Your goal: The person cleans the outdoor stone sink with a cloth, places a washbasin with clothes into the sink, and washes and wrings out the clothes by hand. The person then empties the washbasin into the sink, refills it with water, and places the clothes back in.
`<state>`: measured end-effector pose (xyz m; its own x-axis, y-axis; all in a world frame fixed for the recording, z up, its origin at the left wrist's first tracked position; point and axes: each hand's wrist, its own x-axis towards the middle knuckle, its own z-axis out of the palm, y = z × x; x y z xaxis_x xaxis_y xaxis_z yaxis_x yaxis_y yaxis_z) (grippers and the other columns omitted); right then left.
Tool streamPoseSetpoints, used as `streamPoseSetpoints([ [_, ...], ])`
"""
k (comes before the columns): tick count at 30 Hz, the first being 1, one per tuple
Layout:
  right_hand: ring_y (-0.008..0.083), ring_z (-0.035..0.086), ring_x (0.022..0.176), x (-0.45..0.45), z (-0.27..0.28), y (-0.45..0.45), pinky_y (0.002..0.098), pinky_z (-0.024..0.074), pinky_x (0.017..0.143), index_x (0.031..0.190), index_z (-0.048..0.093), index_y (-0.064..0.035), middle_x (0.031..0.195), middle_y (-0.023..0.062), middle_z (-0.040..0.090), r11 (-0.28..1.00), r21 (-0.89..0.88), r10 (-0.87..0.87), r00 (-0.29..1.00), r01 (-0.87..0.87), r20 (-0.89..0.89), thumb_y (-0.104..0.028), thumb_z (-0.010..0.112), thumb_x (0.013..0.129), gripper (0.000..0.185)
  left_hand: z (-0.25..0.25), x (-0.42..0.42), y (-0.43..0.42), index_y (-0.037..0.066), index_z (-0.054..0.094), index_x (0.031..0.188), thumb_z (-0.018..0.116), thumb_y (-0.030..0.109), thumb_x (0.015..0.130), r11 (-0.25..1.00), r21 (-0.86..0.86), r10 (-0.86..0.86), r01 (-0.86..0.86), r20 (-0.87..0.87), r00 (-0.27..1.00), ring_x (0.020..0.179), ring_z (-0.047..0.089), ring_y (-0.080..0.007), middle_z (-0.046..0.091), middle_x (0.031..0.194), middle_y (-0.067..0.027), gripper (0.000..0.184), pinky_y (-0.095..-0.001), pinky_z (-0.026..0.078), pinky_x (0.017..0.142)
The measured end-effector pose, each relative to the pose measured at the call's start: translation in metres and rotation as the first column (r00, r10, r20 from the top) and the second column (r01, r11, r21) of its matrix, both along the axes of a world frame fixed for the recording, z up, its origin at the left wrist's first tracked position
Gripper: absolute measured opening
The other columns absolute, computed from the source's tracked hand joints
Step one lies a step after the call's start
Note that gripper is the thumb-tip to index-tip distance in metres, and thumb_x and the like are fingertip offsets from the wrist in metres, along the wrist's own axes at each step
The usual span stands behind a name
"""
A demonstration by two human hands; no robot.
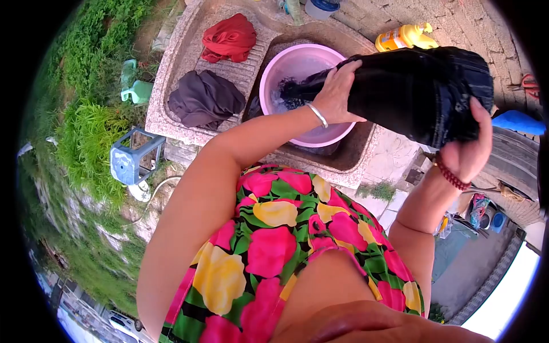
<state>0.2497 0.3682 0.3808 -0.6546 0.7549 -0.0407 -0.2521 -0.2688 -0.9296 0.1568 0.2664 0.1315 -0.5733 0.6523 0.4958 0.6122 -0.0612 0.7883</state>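
A wet black garment (400, 91) is stretched from the pink basin (266, 86) toward the right, its left end down in cloudy water. My left hand (337, 94), with a silver bangle at the wrist, lies spread on the garment above the basin's right rim, thumb and fingers apart. At the garment's right end my right hand (472, 143), wearing a red bead bracelet, grips the gathered edge. The basin stands in the deep part of a stone sink (166, 97). On the ribbed washboard part lie a red cloth (230, 38) and a dark grey cloth (206, 98).
A yellow bottle (406, 38) lies on the brick ledge behind the garment. Scissors (530, 86) with red handles and a blue item (519, 122) are at the far right. A grey-blue stool (127, 163) and green jugs (137, 91) are left of the sink.
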Motion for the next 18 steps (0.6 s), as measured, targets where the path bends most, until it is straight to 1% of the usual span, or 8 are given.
streamPoseSetpoints([
  [4,0.0307,0.060,0.101,0.032,0.062,0.008,0.0416,0.0455,0.095,0.108,0.059,0.0071,0.109,0.0178,0.063,0.973,0.192,-0.108,0.987,0.129,-0.115,-0.010,0.061,0.078,0.034,0.020,-0.006,0.023,-0.001,0.023,0.136,0.086,0.041,0.051,0.941,0.127,0.309,-0.314,0.059,0.949,0.120,0.040,-0.0411,0.039,0.130,-0.0225,0.114,-0.0441,0.032,0.105],
  [5,0.0313,0.059,0.103,0.041,0.069,0.007,0.0425,0.0439,0.096,0.109,0.058,0.0071,0.111,0.0182,0.062,0.961,0.219,-0.141,0.979,0.171,-0.144,-0.010,0.061,0.078,0.036,0.027,-0.006,0.030,0.000,0.024,0.136,0.087,0.039,0.050,0.958,0.173,0.201,-0.230,0.171,0.965,0.116,0.045,-0.0394,0.042,0.127,-0.0212,0.112,-0.0426,0.035,0.102],
  [8,0.0334,0.054,0.109,0.061,0.082,0.009,0.0452,0.0391,0.100,0.114,0.056,0.0072,0.117,0.0193,0.058,0.921,0.266,-0.230,0.949,0.283,-0.214,-0.011,0.059,0.078,0.041,0.043,-0.007,0.031,0.004,0.025,0.136,0.088,0.036,0.049,0.997,0.056,0.043,-0.049,0.114,0.993,0.114,0.047,-0.0356,0.047,0.121,-0.0185,0.112,-0.0425,0.036,0.100],
  [9,0.0341,0.053,0.112,0.066,0.085,0.010,0.0460,0.0374,0.101,0.116,0.055,0.0072,0.119,0.0197,0.057,0.909,0.265,-0.261,0.936,0.320,-0.235,-0.011,0.059,0.078,0.042,0.039,-0.004,0.023,0.005,0.040,0.128,0.085,0.024,0.058,0.996,-0.074,0.058,-0.046,0.164,0.985,0.103,0.056,-0.0275,0.058,0.109,-0.0136,0.085,-0.0370,0.045,0.090],
  [12,0.0361,0.048,0.118,0.074,0.082,0.019,0.0487,0.0326,0.105,0.120,0.052,0.0072,0.125,0.0209,0.053,0.878,0.234,-0.350,0.894,0.417,-0.281,-0.012,0.057,0.077,0.048,-0.024,-0.019,0.032,0.002,0.057,0.109,0.076,0.014,0.066,0.991,0.092,-0.127,0.093,0.520,0.844,0.084,0.063,-0.0279,0.065,0.088,-0.0147,0.048,-0.0341,0.048,0.080],
  [14,0.0375,0.045,0.122,0.075,0.066,0.028,0.0504,0.0293,0.108,0.123,0.050,0.0072,0.129,0.0216,0.050,0.860,0.172,-0.428,0.862,0.481,-0.270,-0.013,0.056,0.077,0.051,-0.017,-0.024,0.027,0.002,0.064,0.096,0.068,0.004,0.073,0.980,0.165,-0.021,-0.109,0.636,0.772,0.075,0.062,-0.0181,0.067,0.082,-0.0106,0.024,-0.0266,0.049,0.069],
  [16,0.0388,0.042,0.126,0.073,0.034,0.037,0.0522,0.0261,0.111,0.126,0.048,0.0073,0.134,0.0224,0.048,0.844,0.061,-0.509,0.831,0.533,-0.226,-0.013,0.055,0.077,0.054,0.018,-0.032,0.016,0.003,0.064,0.100,0.062,0.001,0.080,0.950,0.152,-0.042,-0.272,0.928,0.370,0.076,0.060,-0.0140,0.066,0.087,-0.0053,0.020,-0.0281,0.049,0.066],
  [18,0.0362,0.047,0.122,0.090,-0.046,0.078,0.0508,0.0313,0.107,0.123,0.051,0.0050,0.129,0.0194,0.052,0.913,-0.105,-0.408,0.896,0.395,-0.176,-0.016,0.056,0.080,0.048,0.069,-0.053,0.005,0.002,0.064,0.100,0.060,0.000,0.083,0.905,0.238,-0.229,-0.351,0.971,0.069,0.075,0.061,-0.0154,0.065,0.086,-0.0064,0.018,-0.0296,0.051,0.066],
])
